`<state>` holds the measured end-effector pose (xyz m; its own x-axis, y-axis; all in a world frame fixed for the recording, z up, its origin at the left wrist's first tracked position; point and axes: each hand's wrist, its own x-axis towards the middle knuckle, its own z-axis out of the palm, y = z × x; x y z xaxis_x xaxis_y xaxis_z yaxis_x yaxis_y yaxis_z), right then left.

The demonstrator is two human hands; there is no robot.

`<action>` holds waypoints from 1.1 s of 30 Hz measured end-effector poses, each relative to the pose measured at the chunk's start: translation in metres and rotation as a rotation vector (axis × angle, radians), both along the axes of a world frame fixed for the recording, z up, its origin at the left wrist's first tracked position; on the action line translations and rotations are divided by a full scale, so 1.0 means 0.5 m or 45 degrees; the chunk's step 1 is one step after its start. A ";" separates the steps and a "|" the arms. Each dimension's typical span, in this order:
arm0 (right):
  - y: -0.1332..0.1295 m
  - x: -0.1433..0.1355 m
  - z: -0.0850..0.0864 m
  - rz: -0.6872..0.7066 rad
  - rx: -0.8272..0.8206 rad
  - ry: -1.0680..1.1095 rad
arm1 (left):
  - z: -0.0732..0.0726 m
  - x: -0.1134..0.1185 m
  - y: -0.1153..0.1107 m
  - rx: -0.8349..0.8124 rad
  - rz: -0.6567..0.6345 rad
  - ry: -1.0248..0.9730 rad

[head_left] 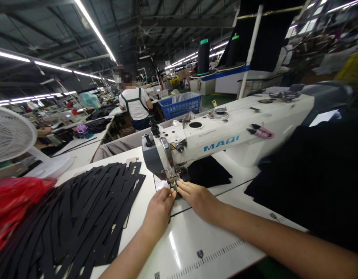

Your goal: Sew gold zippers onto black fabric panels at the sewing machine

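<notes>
A white sewing machine (222, 135) stands across the table, its needle area just beyond my fingertips. My left hand (158, 209) is closed, its fingers pressed together at a small dark piece beside the presser foot. From the right, my right hand (199, 199) reaches to the same spot with its fingers together and their tips by the foot. What the fingers press on is mostly hidden. Black fabric (208, 170) lies under the machine arm. A small white piece (161, 184) is left of the needle area.
Many black fabric strips (94, 209) are spread at the left, beside a red plastic bag (16, 205) and a white fan (10, 135). Dark fabric (321, 182) is heaped at the right. Beyond are a blue basket (181, 106) and a person (135, 102) facing away.
</notes>
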<state>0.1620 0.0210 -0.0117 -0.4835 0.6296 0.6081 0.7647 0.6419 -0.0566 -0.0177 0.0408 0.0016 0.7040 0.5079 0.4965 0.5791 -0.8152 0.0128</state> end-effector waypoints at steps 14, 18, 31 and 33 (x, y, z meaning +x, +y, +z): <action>0.006 0.003 0.001 0.002 0.047 -0.086 | 0.001 0.008 0.004 0.059 -0.039 -0.082; 0.028 0.007 0.011 0.024 -0.116 -0.070 | -0.002 0.008 0.022 0.072 -0.033 -0.078; 0.038 0.009 0.008 0.037 -0.088 -0.025 | -0.015 0.004 0.043 0.088 -0.021 -0.105; 0.039 0.008 0.007 0.040 -0.086 -0.018 | -0.013 0.004 0.042 0.076 -0.021 -0.096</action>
